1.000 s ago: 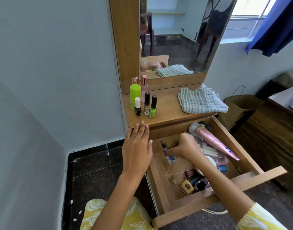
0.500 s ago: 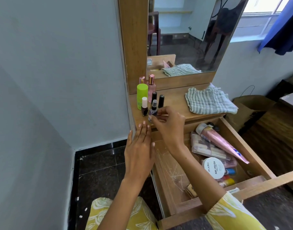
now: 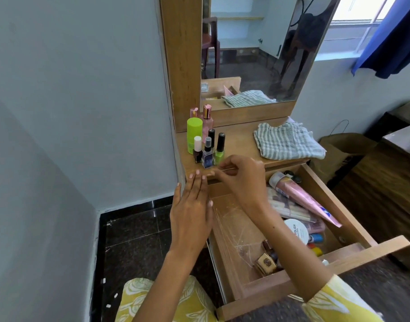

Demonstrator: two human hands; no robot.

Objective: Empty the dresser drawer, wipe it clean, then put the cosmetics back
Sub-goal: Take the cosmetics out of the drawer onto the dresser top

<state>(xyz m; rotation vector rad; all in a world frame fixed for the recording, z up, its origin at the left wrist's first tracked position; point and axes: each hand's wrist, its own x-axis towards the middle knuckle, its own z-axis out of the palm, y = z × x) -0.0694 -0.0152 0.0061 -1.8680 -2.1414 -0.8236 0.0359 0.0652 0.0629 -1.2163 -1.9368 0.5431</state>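
Blue polish bottle (image 3: 207, 156) now on dresser top (image 3: 241, 145), right hand (image 3: 242, 176) grip released, left hand (image 3: 191, 212) flat.

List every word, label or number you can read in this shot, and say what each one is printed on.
"POLISH": on the lid of the round white jar in the drawer; smaller print beside it is too blurred to read.
Pink tube: a blue mark near its flat end, unreadable.
Nail polish bottles on the dresser top: labels too small to read.
Gold-capped bottle: an emblem, not legible.
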